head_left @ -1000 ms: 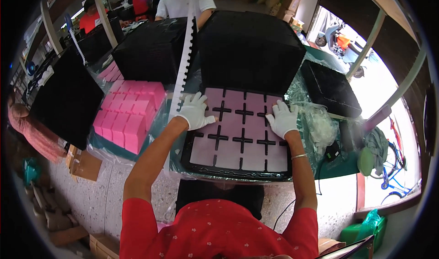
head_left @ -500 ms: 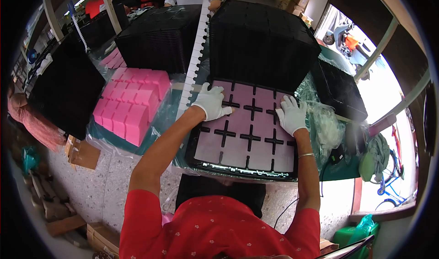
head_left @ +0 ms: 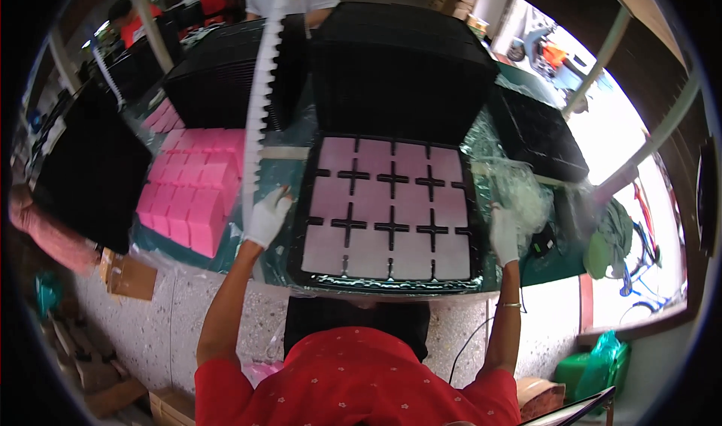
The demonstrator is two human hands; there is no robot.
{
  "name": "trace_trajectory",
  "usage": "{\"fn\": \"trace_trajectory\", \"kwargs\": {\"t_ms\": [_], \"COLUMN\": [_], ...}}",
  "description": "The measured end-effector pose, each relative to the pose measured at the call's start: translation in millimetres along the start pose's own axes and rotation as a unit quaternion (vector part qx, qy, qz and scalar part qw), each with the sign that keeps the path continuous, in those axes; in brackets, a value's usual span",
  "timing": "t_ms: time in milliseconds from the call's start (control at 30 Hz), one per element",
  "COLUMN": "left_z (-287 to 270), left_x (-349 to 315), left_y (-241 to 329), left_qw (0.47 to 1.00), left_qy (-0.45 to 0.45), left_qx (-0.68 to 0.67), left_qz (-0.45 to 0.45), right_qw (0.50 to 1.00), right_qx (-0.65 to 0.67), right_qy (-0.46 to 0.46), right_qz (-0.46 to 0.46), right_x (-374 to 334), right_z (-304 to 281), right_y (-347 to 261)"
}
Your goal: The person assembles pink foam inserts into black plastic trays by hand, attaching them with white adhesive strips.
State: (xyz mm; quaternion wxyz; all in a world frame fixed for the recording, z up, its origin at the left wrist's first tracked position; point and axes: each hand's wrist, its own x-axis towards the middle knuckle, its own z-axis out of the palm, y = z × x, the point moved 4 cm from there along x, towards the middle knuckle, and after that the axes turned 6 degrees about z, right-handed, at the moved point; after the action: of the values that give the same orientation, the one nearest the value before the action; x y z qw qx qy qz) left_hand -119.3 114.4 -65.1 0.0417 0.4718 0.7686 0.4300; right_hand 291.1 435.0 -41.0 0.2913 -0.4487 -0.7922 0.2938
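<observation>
Blocks of bright pink foam sit leftmost on the green tabletop as I watch through the head view, set in three rows, with four sections across the front one. Behind them I see one stack of black trays. Next comes one long white strip with a toothed edge, reaching down toward the person's left hand. That hand wears a white glove, its fingers loosely bent and released, with nothing in its grasp, just left of the work.

In the middle, one black tray lies flat in front of the person, and I count twelve pale pink pads in it, four across and three deep, with six black crosses where their corners meet. One taller black stack stands directly behind it.

Right of the tray is the gloved right hand, well apart from the left; it is blurred and edge-on, so I cannot tell whether its fingers grasp anything. Just beside it lies crumpled clear plastic, and farther back one low black slab.
</observation>
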Motion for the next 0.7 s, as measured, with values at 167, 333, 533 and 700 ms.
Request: {"fn": "trace_trajectory", "kwargs": {"t_ms": [167, 333, 533, 700], "left_z": [4, 10, 5, -12], "left_x": [-27, -18, -18, -11], "left_y": [50, 74, 83, 113], "left_qw": [0.996, 0.99, 0.981, 0.993], "left_qy": [-0.047, -0.066, -0.063, -0.018], "left_qx": [0.049, 0.108, 0.178, 0.093], "left_qz": [-0.061, -0.062, -0.051, -0.064], "right_qw": [1.0, 1.0, 0.991, 0.979], "right_qx": [-0.023, 0.002, 0.089, 0.169], "right_qy": [-0.019, 0.004, -0.083, -0.053], "right_qz": [0.008, 0.019, 0.06, 0.104], "right_x": [-41, -44, -49, -52], "right_z": [17, 12, 10, -7], "right_y": [-37, -33, -52, -44]}}
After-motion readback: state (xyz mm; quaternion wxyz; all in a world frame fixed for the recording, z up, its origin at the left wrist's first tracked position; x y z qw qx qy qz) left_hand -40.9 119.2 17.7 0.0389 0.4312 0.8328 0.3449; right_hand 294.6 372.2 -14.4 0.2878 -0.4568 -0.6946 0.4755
